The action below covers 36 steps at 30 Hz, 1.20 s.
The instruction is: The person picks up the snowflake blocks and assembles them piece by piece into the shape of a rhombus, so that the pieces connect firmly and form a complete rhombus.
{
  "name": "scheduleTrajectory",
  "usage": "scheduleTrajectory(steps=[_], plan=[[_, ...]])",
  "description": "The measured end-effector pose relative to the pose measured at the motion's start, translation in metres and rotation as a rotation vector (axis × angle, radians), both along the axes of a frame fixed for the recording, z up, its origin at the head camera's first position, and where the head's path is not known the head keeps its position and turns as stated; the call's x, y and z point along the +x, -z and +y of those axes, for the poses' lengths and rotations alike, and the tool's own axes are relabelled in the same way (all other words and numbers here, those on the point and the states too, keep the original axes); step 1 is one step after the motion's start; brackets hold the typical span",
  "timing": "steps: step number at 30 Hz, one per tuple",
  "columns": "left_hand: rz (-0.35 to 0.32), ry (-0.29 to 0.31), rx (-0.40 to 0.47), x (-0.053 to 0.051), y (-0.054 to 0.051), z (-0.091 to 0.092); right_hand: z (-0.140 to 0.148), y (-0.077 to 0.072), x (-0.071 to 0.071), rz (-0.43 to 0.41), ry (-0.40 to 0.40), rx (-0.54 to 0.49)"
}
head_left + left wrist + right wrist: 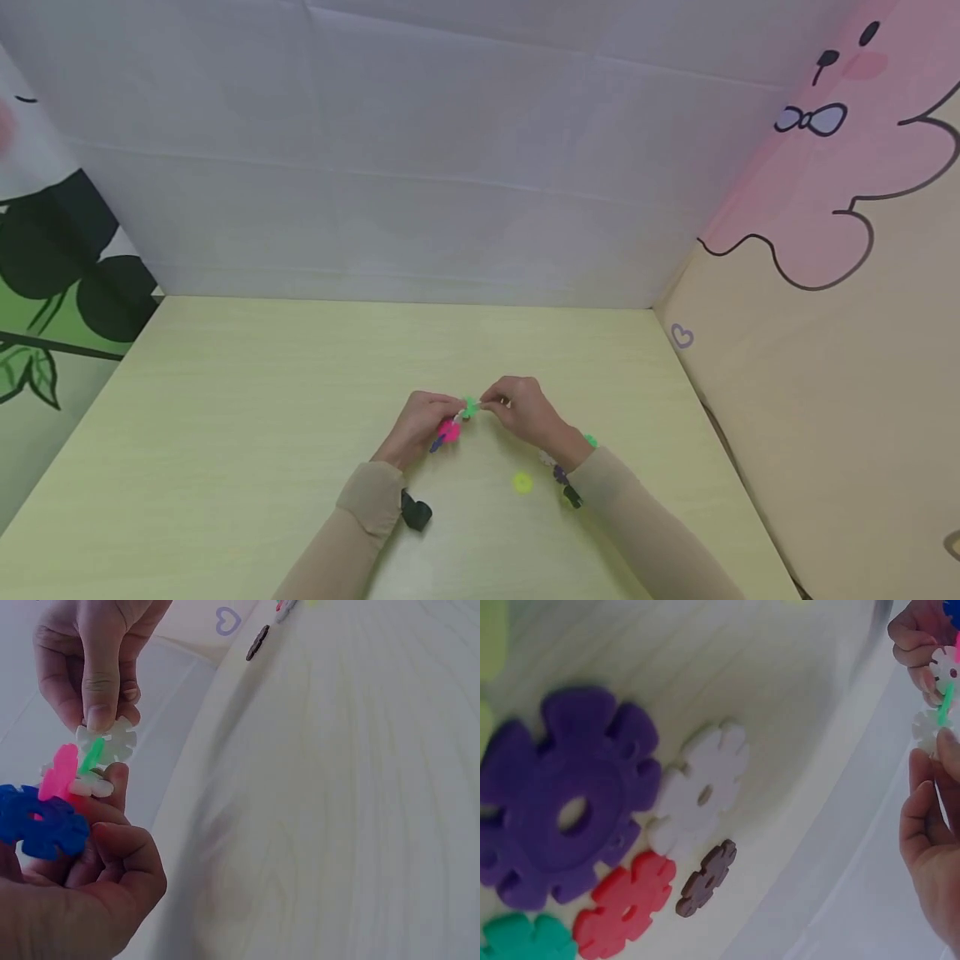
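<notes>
My left hand (420,421) holds a short chain of slotted plastic snowflake discs. In the left wrist view the chain runs from a blue disc (56,832) through a pink disc (58,774) and a white disc (91,784) to a green disc (92,756). With thumb and fingers, my right hand (525,408) pinches another white disc (118,742) at the green one's edge. Whether their slots are fully joined I cannot tell. Both hands are raised over the table, close together.
Loose discs lie near the right forearm: purple (592,765), white (694,780), red (630,926), brown (694,896) and teal (529,941). A yellow disc (516,488) lies between the forearms. Walls border the pale wooden table (262,375) at the back and right.
</notes>
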State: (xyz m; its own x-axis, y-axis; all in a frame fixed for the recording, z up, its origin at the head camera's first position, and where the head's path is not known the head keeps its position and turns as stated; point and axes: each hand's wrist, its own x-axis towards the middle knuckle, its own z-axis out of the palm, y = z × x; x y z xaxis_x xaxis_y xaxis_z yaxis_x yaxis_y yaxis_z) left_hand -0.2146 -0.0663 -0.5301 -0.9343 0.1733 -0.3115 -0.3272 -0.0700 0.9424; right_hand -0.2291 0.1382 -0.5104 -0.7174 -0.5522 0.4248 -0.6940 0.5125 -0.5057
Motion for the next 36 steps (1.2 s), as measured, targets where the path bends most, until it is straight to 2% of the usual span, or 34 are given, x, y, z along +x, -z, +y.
scheduleTrajectory(steps=[8, 17, 27, 36], plan=[[0.038, 0.046, 0.007, -0.0008, 0.0027, -0.0021, 0.0009, -0.0048, 0.0013, -0.017, 0.012, 0.008], [0.038, 0.108, 0.003, 0.0007, 0.0014, -0.0034, 0.0035, -0.0071, 0.0005, -0.043, 0.005, 0.009], [0.042, 0.142, -0.003, 0.0011, 0.0011, -0.0048, 0.0053, -0.0081, -0.0021, -0.032, -0.022, 0.001], [0.024, 0.154, -0.001, 0.0003, 0.0019, -0.003, 0.0048, -0.0046, -0.0039, -0.059, -0.023, -0.007]])
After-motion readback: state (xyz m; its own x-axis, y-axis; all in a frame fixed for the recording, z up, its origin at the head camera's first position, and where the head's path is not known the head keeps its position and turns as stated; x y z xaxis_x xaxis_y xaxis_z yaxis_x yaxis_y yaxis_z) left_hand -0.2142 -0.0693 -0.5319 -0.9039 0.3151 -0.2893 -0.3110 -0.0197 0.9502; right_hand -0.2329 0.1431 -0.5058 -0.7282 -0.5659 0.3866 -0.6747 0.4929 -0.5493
